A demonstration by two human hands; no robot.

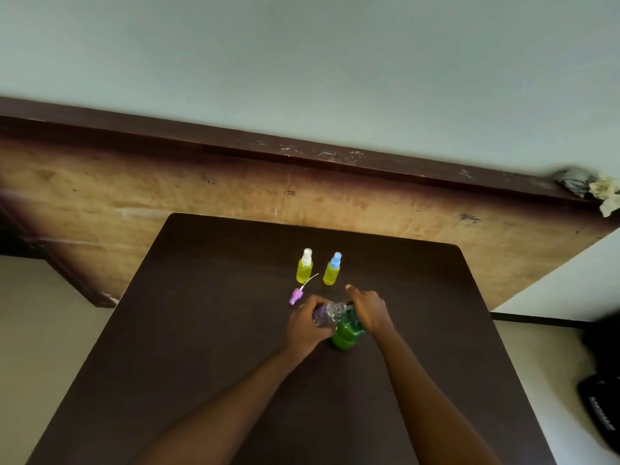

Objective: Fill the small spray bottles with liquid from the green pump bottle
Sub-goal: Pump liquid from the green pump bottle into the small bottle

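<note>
The third fill was in hand, at the frame's centre. The left hand (307, 325) gripped an uncapped clear bottle (330, 312), tilted with its mouth at the spout of the green pump bottle (345, 333). The right hand (367, 308) curled over the pump head, thumb out. Two capped bottles (304, 268) of yellow liquid stood just above, and the purple spray cap (294, 297) lay beside them on the table (201, 330). Next probably came steady pumping, with mouth and spout kept aligned. No label was readable, and the white lettering on the black bag (600, 414), lower right, was blurred.
</note>
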